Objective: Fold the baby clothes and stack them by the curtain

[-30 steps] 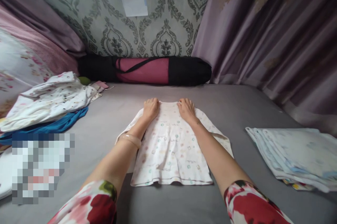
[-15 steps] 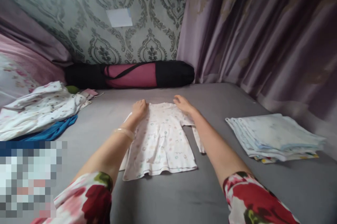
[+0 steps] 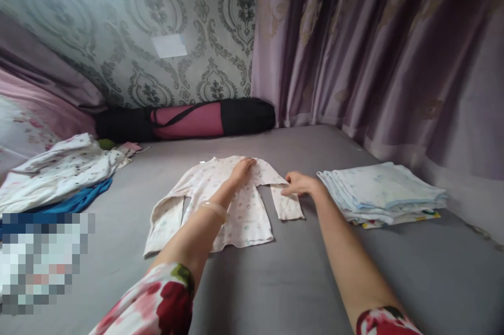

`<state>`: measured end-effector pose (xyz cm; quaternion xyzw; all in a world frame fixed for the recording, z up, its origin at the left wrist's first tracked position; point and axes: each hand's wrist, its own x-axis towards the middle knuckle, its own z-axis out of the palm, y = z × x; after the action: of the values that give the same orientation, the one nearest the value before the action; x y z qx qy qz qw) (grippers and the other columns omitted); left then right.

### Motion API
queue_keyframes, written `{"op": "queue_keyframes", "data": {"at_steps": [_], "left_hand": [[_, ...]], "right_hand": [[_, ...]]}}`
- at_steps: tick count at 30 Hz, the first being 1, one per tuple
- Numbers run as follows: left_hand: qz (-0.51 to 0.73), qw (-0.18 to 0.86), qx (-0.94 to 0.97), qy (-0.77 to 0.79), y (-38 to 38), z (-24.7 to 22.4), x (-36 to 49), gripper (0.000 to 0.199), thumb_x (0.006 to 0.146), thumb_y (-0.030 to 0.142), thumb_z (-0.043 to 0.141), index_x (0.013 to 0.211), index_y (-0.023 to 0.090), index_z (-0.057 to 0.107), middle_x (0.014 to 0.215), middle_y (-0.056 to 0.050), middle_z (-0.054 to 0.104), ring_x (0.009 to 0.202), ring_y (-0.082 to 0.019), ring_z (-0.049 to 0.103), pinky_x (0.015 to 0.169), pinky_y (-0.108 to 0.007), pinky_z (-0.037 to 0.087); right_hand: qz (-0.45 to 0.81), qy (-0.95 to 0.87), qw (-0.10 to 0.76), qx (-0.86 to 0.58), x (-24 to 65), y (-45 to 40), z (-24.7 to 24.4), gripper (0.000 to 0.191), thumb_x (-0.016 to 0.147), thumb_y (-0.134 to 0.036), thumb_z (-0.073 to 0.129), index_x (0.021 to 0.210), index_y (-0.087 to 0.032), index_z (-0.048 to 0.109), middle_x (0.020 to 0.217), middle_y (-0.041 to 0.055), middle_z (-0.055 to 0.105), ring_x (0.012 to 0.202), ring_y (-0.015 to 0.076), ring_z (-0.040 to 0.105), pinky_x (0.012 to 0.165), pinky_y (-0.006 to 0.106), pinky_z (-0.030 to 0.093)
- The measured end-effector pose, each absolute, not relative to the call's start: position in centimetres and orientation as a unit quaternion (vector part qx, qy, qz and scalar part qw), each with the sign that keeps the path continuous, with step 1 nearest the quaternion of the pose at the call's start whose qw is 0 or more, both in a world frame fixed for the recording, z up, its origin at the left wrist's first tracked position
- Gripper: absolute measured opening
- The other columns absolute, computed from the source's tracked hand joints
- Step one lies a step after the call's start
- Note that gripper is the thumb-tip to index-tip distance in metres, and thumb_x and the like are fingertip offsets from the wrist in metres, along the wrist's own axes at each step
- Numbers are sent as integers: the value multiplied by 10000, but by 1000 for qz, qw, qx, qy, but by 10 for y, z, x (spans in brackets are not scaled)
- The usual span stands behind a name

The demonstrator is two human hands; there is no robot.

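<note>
A long pink-and-black bag [image 3: 187, 119], contents hidden, lies upper left of centre. The printed shirt [image 3: 246, 214] is spread mid-frame — its white tag [image 3: 202, 162] too small to read. Hands apart: left hand [image 3: 242, 171] on the chest, grip unclear; right hand [image 3: 301, 182] pinching a sleeve [image 3: 287, 206] — a strip of grey bed [image 3: 315, 206] separates it from folded cloths [image 3: 381, 188].

right hand [image 3: 302, 184] at shirt sleeve [image 3: 289, 208]
</note>
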<state>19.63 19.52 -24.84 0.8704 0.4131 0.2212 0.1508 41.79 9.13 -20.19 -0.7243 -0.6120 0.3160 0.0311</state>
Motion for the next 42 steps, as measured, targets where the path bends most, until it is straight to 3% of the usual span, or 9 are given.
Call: {"op": "queue_keyframes", "data": {"at_steps": [6, 11, 13, 17, 22, 29, 33, 39, 42], "left_hand": [[257, 156, 862, 409, 195, -268, 198, 373, 876, 90, 378, 1126, 134, 652, 1267, -121, 631, 1212, -194, 555, 1077, -348, 407], [245, 119, 873, 405, 190, -266, 200, 364, 956, 265, 386, 1212, 149, 618, 1308, -128, 604, 1243, -212, 528, 1101, -379, 384], [228, 95, 877, 412, 185, -264, 202, 401, 974, 340, 378, 1275, 163, 577, 1360, -125, 563, 1289, -223, 483, 1122, -396, 353], [179, 63, 886, 422, 175, -261, 204, 478, 982, 427, 366, 1368, 173, 488, 1464, -136, 450, 1370, -263, 372, 1137, -440, 308], [161, 60, 887, 428, 172, -259, 204, 508, 986, 442, 340, 1395, 164, 459, 1485, -143, 420, 1383, -283, 343, 1137, -450, 294], [183, 84, 878, 434, 181, -266, 202, 458, 986, 275, 291, 1392, 148, 459, 1463, -114, 467, 1372, -233, 373, 1156, -391, 284], [178, 78, 879, 435, 183, -269, 203, 464, 978, 300, 329, 1402, 149, 446, 1479, -113, 450, 1385, -244, 357, 1158, -394, 281], [144, 64, 880, 447, 177, -263, 205, 508, 997, 359, 300, 1447, 145, 399, 1538, -89, 368, 1401, -289, 324, 1153, -427, 285], [134, 54, 879, 455, 175, -261, 206, 512, 1002, 370, 286, 1462, 166, 383, 1550, -70, 349, 1405, -290, 320, 1149, -431, 291]], "right_hand": [[285, -656, 50, -697, 413, 89, -191, 308, 731, -171, 680, 1034, -190, 633, 963, 36, 685, 747, 148, 632, 606, 211, 433], [21, -654, 156, -740, 418, 76, -159, 417, 819, -23, 453, 1151, -216, 619, 1164, 101, 617, 1076, 214, 582, 876, 274, 426], [3, -652, 113, -749, 423, 73, -152, 467, 809, 2, 440, 1168, -232, 625, 1211, 100, 600, 1116, 222, 566, 898, 288, 420], [181, -622, -66, -759, 444, 76, -157, 391, 755, -57, 587, 1071, -263, 692, 1107, 50, 679, 984, 209, 636, 810, 273, 459], [93, -566, 32, -818, 470, 86, -175, 403, 914, -157, 409, 1242, -230, 630, 1249, 102, 647, 1121, 255, 600, 862, 335, 449], [51, -563, -47, -824, 466, 90, -202, 393, 877, -126, 438, 1206, -151, 653, 1297, 179, 596, 1224, 325, 514, 983, 448, 369], [34, -571, 5, -820, 469, 92, -198, 321, 853, -150, 491, 1084, -162, 713, 1199, 178, 650, 1155, 319, 561, 955, 430, 390], [135, -517, 262, -804, 491, 95, -185, 338, 801, -289, 580, 1073, -123, 694, 909, 90, 717, 826, 203, 656, 708, 258, 476], [142, -511, 283, -799, 503, 94, -189, 367, 807, -287, 579, 1090, -78, 685, 873, 95, 716, 792, 199, 654, 691, 262, 486]]}}
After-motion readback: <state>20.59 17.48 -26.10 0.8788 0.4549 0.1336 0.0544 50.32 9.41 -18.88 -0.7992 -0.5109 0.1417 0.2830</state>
